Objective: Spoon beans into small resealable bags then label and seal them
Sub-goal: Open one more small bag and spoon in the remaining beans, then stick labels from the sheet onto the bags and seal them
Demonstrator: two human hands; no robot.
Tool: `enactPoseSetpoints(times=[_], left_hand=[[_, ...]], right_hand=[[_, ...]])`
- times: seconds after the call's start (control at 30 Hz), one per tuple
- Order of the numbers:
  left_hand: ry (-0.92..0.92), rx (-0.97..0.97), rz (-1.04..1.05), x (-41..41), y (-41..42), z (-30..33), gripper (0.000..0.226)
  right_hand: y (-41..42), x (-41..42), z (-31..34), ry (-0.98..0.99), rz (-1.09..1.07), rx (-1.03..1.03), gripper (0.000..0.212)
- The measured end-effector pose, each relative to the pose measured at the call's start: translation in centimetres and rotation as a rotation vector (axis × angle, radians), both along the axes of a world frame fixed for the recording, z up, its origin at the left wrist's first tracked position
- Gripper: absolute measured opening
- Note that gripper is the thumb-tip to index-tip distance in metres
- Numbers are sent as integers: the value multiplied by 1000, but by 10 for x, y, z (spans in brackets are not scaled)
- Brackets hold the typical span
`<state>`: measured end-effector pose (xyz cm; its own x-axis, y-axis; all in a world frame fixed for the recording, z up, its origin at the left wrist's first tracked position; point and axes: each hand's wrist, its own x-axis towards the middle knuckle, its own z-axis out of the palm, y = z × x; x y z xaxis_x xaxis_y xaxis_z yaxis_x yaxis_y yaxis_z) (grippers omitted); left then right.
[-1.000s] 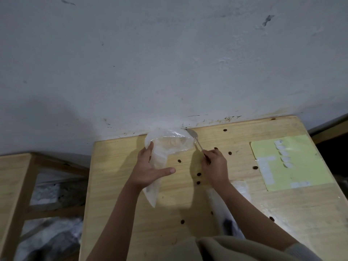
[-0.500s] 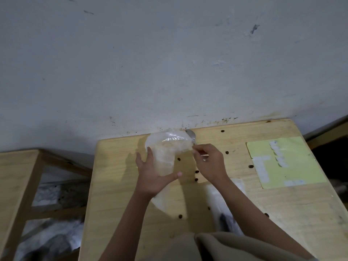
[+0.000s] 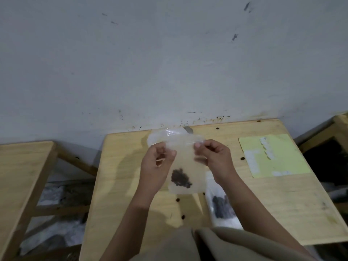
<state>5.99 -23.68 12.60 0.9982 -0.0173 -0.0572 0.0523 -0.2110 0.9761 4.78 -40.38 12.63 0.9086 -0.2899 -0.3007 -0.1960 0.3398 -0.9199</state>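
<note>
A small clear resealable bag (image 3: pixel 185 162) hangs upright above the wooden table (image 3: pixel 116 185), with a dark clump of beans (image 3: pixel 179 178) near its bottom. My left hand (image 3: pixel 156 163) pinches the bag's upper left edge. My right hand (image 3: pixel 214 157) pinches its upper right edge by the zip strip. Behind the bag lies a larger clear plastic bag (image 3: pixel 162 135), and the spoon's bowl (image 3: pixel 188 129) peeks out by the wall. A second bag with beans (image 3: pixel 221 204) lies on the table under my right forearm.
A yellow-green sheet with white labels (image 3: pixel 271 157) lies at the table's right. Loose beans (image 3: pixel 177 200) are scattered over the tabletop. A second wooden table (image 3: pixel 20 166) stands to the left and the wall runs right behind. Beige cloth (image 3: pixel 216 245) fills the bottom edge.
My right hand has let go of the spoon, which now lies by the wall. Both hands have lifted the small bag upright and hold its top edge.
</note>
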Motion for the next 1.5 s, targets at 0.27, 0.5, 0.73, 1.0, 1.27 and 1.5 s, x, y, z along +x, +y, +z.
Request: enactPoseSetpoints(times=[0.27, 0.5, 0.73, 1.0, 1.27, 1.5], left_hand=[[2, -218, 39, -18, -13, 13, 14], [-59, -227, -8, -29, -23, 16, 19], [-129, -200, -93, -42, -35, 20, 14], [-19, -323, -169, -57, -50, 22, 6], [-55, -326, -116, -50, -55, 12, 5], [112, -280, -88, -57, -74, -6, 11]], right_hand=[[-9, -27, 17, -151, -69, -41, 27], [-8, -45, 25, -203, -71, -151, 24], [-8, -62, 29, -202, 4, -159, 11], [-17, -73, 24, -262, 65, -180, 12], [-32, -80, 14, -172, 30, -34, 27], [-49, -80, -6, -110, -187, -195, 26]])
